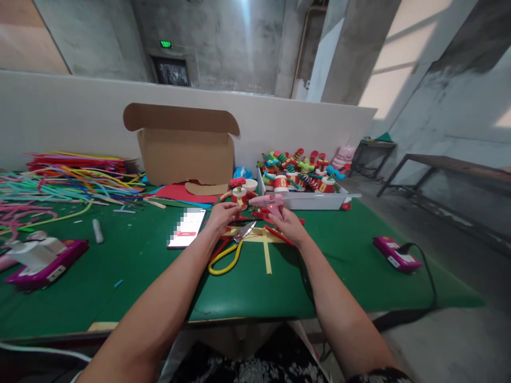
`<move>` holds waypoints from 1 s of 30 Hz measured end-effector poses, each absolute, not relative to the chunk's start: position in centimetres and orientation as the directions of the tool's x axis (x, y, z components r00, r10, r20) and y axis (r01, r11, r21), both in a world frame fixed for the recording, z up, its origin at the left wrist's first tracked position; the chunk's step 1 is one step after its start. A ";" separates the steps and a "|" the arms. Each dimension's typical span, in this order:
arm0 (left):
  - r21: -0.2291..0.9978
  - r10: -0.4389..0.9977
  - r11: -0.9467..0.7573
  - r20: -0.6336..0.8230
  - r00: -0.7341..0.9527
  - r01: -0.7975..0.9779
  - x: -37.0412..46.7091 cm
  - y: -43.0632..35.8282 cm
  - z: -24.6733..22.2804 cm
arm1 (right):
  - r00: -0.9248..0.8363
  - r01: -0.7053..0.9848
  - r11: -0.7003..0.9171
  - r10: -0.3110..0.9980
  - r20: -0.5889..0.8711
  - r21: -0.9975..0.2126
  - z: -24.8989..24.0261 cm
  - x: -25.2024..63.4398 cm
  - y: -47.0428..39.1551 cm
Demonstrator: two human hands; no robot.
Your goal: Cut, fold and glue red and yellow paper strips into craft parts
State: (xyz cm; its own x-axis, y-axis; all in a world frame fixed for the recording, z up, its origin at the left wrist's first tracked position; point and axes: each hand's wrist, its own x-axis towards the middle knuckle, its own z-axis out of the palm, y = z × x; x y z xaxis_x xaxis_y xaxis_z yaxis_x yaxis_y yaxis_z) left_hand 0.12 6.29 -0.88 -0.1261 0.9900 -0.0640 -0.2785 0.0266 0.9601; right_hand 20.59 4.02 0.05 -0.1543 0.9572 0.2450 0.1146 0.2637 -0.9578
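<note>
My right hand (289,224) is wrapped round a pink glue gun (266,202), whose nozzle points left. A small red light shows on the gun. My left hand (224,217) is closed on the lower edge of a small figure (239,197) with a red and white cup body and striped coiled arms. The gun's nozzle is close to this figure. Below my hands lie scissors (231,254) with yellow handles, blades pointing up and right, and yellow tape strips (267,255). Red strips lie under and beside both hands.
A white tray (311,202) of similar figures stands behind right. A phone (187,229) lies left of my left hand. Colourful pipe cleaners (72,183) and a cardboard box (187,157) are behind left. Purple power strips (50,264) (397,254) sit at both sides.
</note>
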 end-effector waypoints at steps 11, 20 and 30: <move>0.969 0.992 0.011 -0.042 -0.117 -0.248 0.2 6.4 -1.2 | -0.227 0.329 0.416 0.906 0.357 -0.848 -0.2 20.8 4.5; 0.969 0.991 0.029 -0.060 -0.119 -0.244 0.2 6.4 -1.2 | -0.277 0.474 0.441 0.896 0.346 -0.762 0.0 20.7 4.4; 0.973 0.993 0.032 -0.058 -0.108 -0.230 0.2 6.2 -1.0 | -0.292 0.473 0.452 0.890 0.350 -0.756 0.2 20.6 4.2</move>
